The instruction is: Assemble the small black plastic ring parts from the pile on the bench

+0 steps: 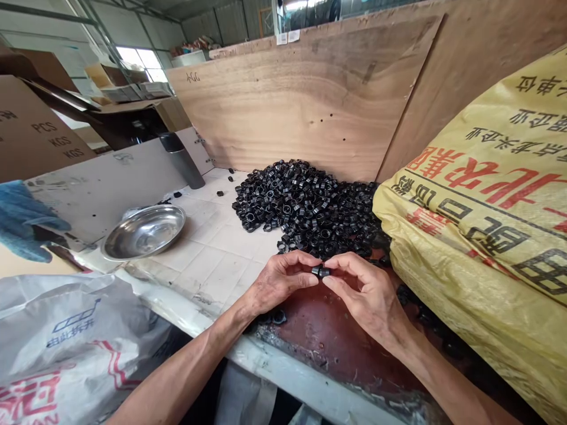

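Between the fingertips of both hands is a small black plastic fitting (321,271), with a narrower and a wider end showing. My left hand (283,277) pinches its left side between thumb and fingers. From the right, my right hand (365,289) pinches the other end. Whether it is one piece or two pushed together, I cannot tell. Just beyond my hands spreads a large heap of small black plastic rings (305,203). Under my hands lies a worn dark red surface (328,330), and a few black pieces (278,317) lie by my left wrist.
A shiny metal bowl (144,233) and a dark bottle (182,160) stand on the left. A full yellow sack (478,206) bulges in from the right. Behind the heap rises a plywood board (301,100). At lower left is a white bag (80,348), with a blue glove (26,218) above.
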{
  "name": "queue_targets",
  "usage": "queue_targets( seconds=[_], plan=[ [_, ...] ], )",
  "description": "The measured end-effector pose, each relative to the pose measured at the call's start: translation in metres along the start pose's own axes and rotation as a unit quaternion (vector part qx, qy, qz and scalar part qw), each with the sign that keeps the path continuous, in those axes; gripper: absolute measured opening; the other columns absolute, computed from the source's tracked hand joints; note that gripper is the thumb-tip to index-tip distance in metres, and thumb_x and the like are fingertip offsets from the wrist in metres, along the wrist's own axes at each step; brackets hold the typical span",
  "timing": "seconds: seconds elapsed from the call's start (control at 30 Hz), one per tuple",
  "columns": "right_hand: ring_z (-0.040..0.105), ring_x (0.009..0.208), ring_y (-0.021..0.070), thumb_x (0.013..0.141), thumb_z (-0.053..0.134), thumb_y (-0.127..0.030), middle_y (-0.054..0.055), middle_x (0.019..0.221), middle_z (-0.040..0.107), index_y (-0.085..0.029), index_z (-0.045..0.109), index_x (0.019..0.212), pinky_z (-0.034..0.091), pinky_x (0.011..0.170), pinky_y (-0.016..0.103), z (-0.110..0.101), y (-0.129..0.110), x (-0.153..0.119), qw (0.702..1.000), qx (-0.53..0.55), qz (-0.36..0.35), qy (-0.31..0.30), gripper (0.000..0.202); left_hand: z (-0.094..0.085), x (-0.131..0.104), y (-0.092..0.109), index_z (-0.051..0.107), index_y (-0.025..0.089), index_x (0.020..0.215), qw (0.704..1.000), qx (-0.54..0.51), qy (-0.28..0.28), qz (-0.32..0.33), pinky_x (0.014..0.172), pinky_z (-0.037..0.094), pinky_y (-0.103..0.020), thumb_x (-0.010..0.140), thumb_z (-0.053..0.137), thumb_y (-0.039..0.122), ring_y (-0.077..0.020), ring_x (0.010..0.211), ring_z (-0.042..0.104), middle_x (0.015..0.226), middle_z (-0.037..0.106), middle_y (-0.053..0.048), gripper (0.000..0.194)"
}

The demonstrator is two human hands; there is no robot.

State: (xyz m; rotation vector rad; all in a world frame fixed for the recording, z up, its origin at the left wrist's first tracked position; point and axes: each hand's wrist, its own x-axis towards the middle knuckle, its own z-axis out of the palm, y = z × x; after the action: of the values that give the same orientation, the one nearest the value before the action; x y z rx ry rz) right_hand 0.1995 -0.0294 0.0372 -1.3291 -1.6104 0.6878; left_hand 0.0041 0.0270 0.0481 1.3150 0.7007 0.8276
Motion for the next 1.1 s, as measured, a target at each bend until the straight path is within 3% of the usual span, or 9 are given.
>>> queue_targets(
  seconds=[0.17,0.43,0.6,0.7,0.8,0.97,1.1],
  plan=[
    [0.071,0.079,0.0184,0.089,0.069,-0.031,0.002,0.094,0.074,-0.025,0.065,0.100,0.058,0.074,0.030,0.002,-0.002,-0.001,1.000,-0.014,-0.017,0.021,0.013,0.001,-0.003,0.002,0.076,0.016,0.098,1.000,-0.015,0.018,-0.013,0.090,0.055,-0.033,0.073,0.086,0.026,-0.0186,0.092,0.069,0.100,0.075,-0.007,0.029],
    [0.071,0.078,0.0182,0.092,0.066,-0.037,0.003,0.094,0.075,-0.025,0.065,0.099,0.057,0.072,0.028,0.004,-0.008,-0.003,0.999,0.009,0.015,0.030,0.014,0.001,-0.004,0.005,0.076,0.016,0.097,1.000,0.006,0.025,0.017,0.089,0.055,-0.033,0.074,0.086,0.025,-0.0195,0.093,0.069,0.098,0.074,-0.007,0.026],
    [0.072,0.081,0.0186,0.091,0.067,-0.039,0.003,0.095,0.075,-0.024,0.065,0.101,0.058,0.075,0.029,0.005,-0.005,-0.003,0.997,0.043,0.042,0.054,0.018,0.000,-0.003,-0.003,0.070,0.015,0.096,0.998,-0.067,0.016,0.016,0.085,0.054,-0.030,0.074,0.086,0.024,-0.0168,0.088,0.069,0.096,0.074,-0.006,0.028],
    [0.071,0.082,0.0182,0.089,0.070,-0.037,0.003,0.094,0.074,-0.024,0.064,0.099,0.058,0.074,0.028,0.004,-0.004,-0.003,0.995,0.065,0.061,0.042,0.017,-0.001,-0.002,-0.007,0.067,0.018,0.098,0.993,-0.101,0.030,0.046,0.085,0.053,-0.030,0.076,0.085,0.022,-0.0157,0.087,0.069,0.094,0.073,-0.004,0.029],
    [0.071,0.082,0.0187,0.087,0.071,-0.035,0.003,0.094,0.074,-0.024,0.066,0.099,0.059,0.074,0.028,0.005,-0.007,-0.003,0.993,0.091,0.074,0.015,0.018,-0.003,-0.001,-0.008,0.070,0.020,0.105,0.994,-0.071,0.043,0.071,0.087,0.053,-0.031,0.075,0.084,0.022,-0.0166,0.090,0.068,0.095,0.071,-0.004,0.033],
    [0.071,0.078,0.0186,0.082,0.073,-0.036,0.004,0.092,0.073,-0.023,0.067,0.092,0.061,0.072,0.028,0.003,-0.014,-0.001,0.989,0.118,0.064,0.060,0.017,-0.003,-0.004,-0.004,0.073,0.015,0.079,0.997,-0.027,0.052,0.047,0.091,0.054,-0.035,0.074,0.085,0.028,-0.0203,0.095,0.069,0.108,0.074,-0.009,0.019],
    [0.071,0.079,0.0186,0.085,0.072,-0.035,0.003,0.093,0.072,-0.023,0.066,0.091,0.061,0.073,0.028,0.003,-0.014,-0.001,0.991,0.109,0.042,0.067,0.015,0.000,-0.006,-0.001,0.073,0.015,0.075,0.999,0.004,0.028,0.037,0.096,0.053,-0.036,0.077,0.083,0.030,-0.0226,0.100,0.071,0.112,0.076,-0.010,0.018]
  ],
)
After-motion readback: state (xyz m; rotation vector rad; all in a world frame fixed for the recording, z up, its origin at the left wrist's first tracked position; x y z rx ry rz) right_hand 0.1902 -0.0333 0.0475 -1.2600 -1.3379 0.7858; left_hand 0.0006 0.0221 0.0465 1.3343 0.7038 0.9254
